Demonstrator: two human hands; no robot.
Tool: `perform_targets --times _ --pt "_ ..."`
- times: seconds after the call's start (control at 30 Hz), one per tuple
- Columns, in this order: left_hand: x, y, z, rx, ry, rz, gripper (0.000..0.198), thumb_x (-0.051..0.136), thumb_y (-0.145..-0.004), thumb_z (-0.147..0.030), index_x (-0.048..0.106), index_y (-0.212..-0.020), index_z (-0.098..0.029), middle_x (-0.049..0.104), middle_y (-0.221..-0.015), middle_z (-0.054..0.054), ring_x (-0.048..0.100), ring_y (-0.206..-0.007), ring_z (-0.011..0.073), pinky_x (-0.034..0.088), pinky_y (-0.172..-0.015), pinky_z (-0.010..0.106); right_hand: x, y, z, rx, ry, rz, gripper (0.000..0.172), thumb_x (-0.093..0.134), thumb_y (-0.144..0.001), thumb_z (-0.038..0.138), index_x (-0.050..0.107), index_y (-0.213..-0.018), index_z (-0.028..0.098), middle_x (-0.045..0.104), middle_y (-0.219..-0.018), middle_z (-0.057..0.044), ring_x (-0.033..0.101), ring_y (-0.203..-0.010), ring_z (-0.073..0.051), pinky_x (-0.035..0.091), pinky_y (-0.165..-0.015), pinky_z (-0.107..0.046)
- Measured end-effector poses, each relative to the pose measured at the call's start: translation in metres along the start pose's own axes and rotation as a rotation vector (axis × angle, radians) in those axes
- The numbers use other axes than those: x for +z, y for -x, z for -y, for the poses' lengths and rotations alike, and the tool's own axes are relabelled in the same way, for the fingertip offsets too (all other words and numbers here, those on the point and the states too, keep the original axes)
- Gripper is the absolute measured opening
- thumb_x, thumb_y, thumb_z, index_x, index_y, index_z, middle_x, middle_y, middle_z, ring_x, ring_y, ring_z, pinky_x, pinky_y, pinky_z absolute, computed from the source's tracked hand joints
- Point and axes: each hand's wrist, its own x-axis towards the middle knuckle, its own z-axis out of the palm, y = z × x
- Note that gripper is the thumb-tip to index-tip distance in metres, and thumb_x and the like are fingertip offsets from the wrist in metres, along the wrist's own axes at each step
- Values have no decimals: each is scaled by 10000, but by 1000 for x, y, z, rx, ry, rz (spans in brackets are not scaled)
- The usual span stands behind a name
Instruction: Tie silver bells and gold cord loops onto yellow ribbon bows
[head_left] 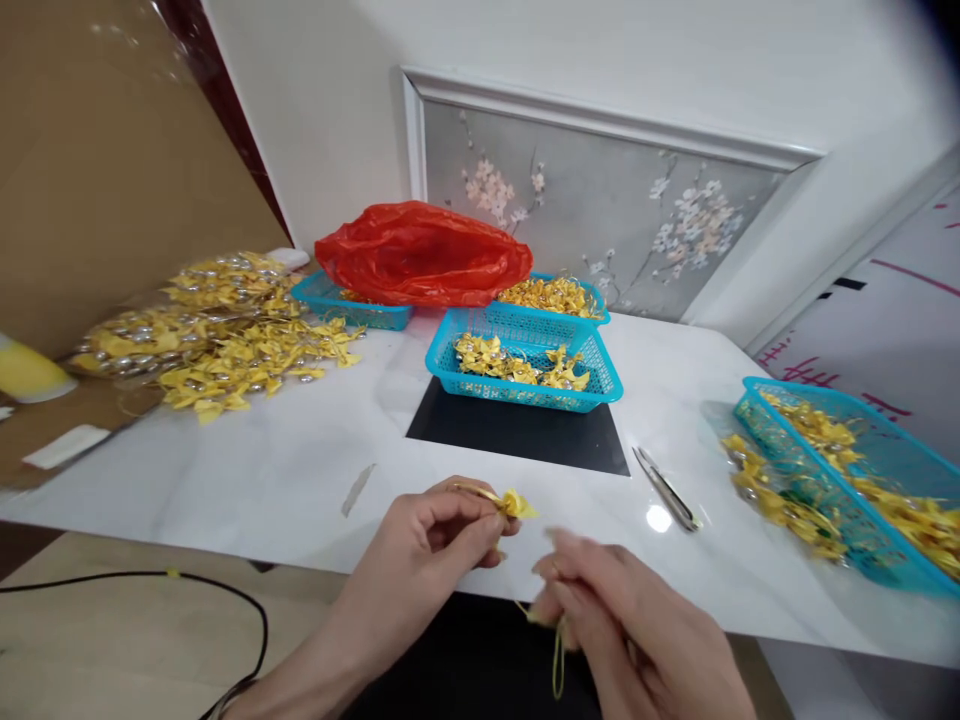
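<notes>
My left hand (450, 545) is closed near the table's front edge, pinching a small yellow ribbon flower (516, 503) between thumb and fingers. To its right and a little lower, my right hand (611, 610) is closed on a thin yellow-green cord (559, 660), whose loop hangs below the fingers. The right fingertips are slightly blurred. A thin strand of the cord also shows between the two hands; whether it joins the flower I cannot tell.
Blue basket (525, 390) with yellow flowers stands on a black sheet (517, 435). Snips (666, 490) lie right of it. Another blue basket (847, 490) is far right, flowers (780, 510) beside it. Flower bundles (247, 360) lie left; a red plastic bag (420, 255) covers baskets behind.
</notes>
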Motion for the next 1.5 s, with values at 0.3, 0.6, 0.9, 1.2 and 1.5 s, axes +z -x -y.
perform_targets --times 0.3,0.6,0.9,1.2,1.5 --pt "2 2 -5 48 -28 7 190 667 -845 -250 767 -700 -179 631 -864 31 630 -807 159 530 -769 245 21 -20 -15 -94 -33 -49 263 500 -945 68 686 -1009 242 628 -834 -26 653 -683 -113 549 -600 -194" --pt "4 2 -11 18 28 93 165 661 -874 -273 728 -758 -177 693 -863 29 662 -883 187 542 -906 299 22 -25 -22 -277 345 -165 308 504 -905 -42 693 -1038 162 558 -879 -66 575 -726 -119 429 -518 -203" --pt "3 5 -5 15 35 53 238 609 -917 -377 658 -798 -178 683 -889 17 633 -881 173 550 -937 330 19 -26 -23 -421 521 -141 227 471 -974 40 667 -1072 99 565 -838 -84 540 -748 -160 430 -533 -244" --pt "5 -3 6 -45 69 27 254 624 -905 -388 623 -771 -172 617 -808 -7 616 -841 159 566 -895 314 24 -26 -22 -380 479 -135 208 477 -992 67 675 -1025 123 551 -802 -58 529 -691 -138 398 -523 -250" --pt "8 0 8 83 -41 -39 231 576 -931 -377 618 -791 -198 629 -798 -7 608 -784 152 563 -796 266 24 -24 -19 -388 541 -132 236 457 -988 51 690 -992 89 550 -779 -68 532 -700 -154 399 -554 -264"
